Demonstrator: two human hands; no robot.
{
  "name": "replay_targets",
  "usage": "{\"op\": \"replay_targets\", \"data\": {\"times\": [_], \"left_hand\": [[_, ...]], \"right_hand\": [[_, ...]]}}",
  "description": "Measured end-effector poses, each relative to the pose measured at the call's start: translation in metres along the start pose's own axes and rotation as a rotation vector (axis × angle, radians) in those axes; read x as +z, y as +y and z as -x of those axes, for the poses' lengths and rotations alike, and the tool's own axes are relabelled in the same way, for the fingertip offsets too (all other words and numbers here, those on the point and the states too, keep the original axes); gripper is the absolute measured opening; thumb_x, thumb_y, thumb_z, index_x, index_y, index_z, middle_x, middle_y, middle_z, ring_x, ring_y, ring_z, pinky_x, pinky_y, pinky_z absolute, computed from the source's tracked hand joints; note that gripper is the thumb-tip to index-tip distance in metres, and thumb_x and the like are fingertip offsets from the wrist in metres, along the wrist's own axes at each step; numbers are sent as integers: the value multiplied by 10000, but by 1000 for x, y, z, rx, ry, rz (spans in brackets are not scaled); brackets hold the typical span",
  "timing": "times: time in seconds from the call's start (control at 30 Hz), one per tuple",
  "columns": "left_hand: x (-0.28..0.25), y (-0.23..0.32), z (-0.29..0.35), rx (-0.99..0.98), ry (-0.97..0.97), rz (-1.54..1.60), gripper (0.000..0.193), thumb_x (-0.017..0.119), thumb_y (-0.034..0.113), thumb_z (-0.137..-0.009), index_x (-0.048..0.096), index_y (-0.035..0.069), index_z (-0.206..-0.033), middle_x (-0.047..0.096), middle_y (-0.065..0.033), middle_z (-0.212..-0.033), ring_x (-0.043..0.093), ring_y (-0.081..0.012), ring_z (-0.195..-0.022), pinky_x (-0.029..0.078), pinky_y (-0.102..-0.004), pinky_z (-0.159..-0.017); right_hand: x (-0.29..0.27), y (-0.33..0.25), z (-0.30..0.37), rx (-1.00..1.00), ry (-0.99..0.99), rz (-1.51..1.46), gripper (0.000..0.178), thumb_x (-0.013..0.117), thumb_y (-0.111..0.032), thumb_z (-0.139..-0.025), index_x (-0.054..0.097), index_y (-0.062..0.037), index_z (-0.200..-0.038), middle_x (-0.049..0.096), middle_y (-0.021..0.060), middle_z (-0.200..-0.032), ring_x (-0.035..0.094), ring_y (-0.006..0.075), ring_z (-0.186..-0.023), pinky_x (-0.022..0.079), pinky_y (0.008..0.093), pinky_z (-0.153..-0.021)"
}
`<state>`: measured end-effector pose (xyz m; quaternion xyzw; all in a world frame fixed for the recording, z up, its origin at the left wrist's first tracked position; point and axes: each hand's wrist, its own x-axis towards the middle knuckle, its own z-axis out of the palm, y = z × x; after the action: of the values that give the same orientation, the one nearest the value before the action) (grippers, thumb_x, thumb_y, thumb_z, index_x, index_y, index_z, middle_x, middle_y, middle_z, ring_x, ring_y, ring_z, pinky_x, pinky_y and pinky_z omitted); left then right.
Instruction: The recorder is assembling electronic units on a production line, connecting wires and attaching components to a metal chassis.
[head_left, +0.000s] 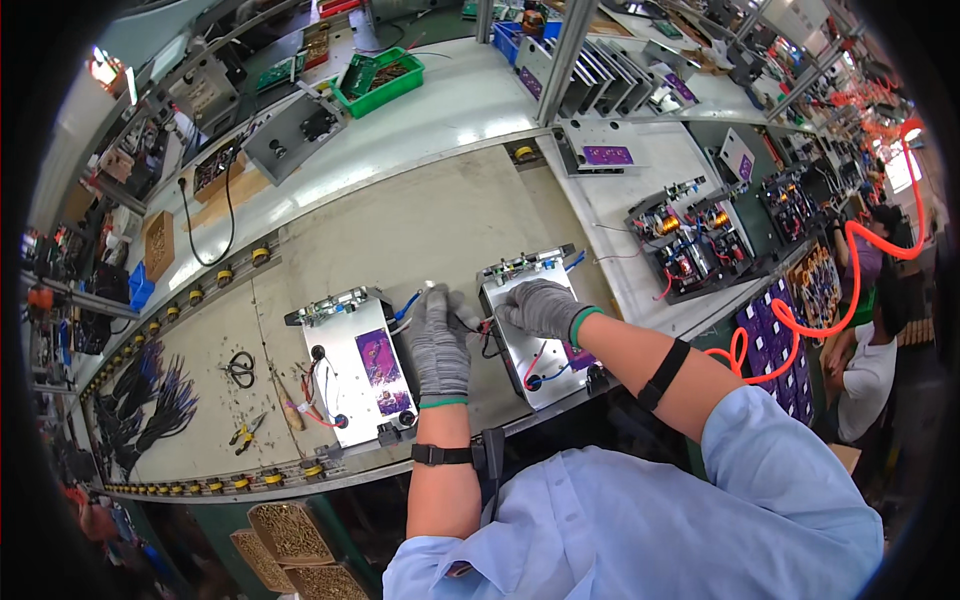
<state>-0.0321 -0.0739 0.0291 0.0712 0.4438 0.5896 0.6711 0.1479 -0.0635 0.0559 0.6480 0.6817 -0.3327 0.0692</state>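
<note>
My left hand point(441, 345), in a grey knit glove with a green cuff, is between two silver metal units. Its fingers are closed around wires; a blue wire point(407, 305) from the left unit point(340, 375) runs to it, and a small white piece point(431, 284) shows at the fingertips. My gloved right hand point(548, 312) lies over the right unit point(545, 385), fingers bent and pinched at dark and red wires point(487, 328) by its left edge. The glove hides their ends. Both units bear a purple panel point(381, 368) and loose red and black wires.
On the bench's left are black scissors point(240, 369), yellow-handled pliers point(246, 434), a screwdriver point(290, 405) and bundled dark cables point(160, 400). Rollers point(240, 483) line the bench edge. A green bin point(380, 85) stands behind; opened units point(690, 240) and a coiled red hose point(850, 290) are right.
</note>
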Motion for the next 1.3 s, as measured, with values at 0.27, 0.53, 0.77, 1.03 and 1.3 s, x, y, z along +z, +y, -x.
{"op": "replay_targets", "data": {"times": [0.27, 0.53, 0.77, 1.03, 1.3], "left_hand": [[-21, -24, -7, -10, -104, -542, 177, 633, 214, -988, 664, 52, -1051, 647, -22, -731, 494, -71, -464, 364, -227, -406], [-53, -59, -30, -90, -269, -745, 233, 672, 144, -929, 668, 8, -1118, 637, -13, -785, 564, -100, -678, 463, -241, -582], [-40, -39, -30, -405, -451, -547, 190, 592, 87, -878, 635, -1, -1041, 560, -13, -645, 480, -126, -470, 410, -268, -458], [-43, -47, -36, -615, -367, -247, 250, 744, 282, -871, 594, 91, -929, 539, 0, -687, 492, -98, -480, 405, -229, -400], [-21, -36, -38, -556, -243, -470, 250, 771, 283, -872, 582, 128, -821, 456, 41, -623, 372, -59, -448, 282, -211, -383]], "right_hand": [[14, 22, 26, -171, 184, -240, 417, 595, -425, -938, 701, -24, -986, 704, 193, -887, 679, 343, -823, 519, 429, -777], [-7, 31, 54, -152, 202, -553, 330, 625, -307, -949, 670, 19, -971, 643, 154, -810, 628, 278, -768, 507, 397, -749], [6, 16, 56, -371, 190, -507, 216, 696, -166, -847, 681, 6, -976, 654, 173, -939, 643, 335, -869, 525, 384, -794], [51, 35, 42, -453, 214, -88, 206, 695, -190, -776, 610, -6, -741, 611, 149, -851, 622, 332, -879, 527, 416, -796], [50, 38, 41, -469, 172, -110, 211, 694, -215, -761, 638, -18, -806, 603, 152, -912, 631, 340, -872, 530, 436, -779]]}}
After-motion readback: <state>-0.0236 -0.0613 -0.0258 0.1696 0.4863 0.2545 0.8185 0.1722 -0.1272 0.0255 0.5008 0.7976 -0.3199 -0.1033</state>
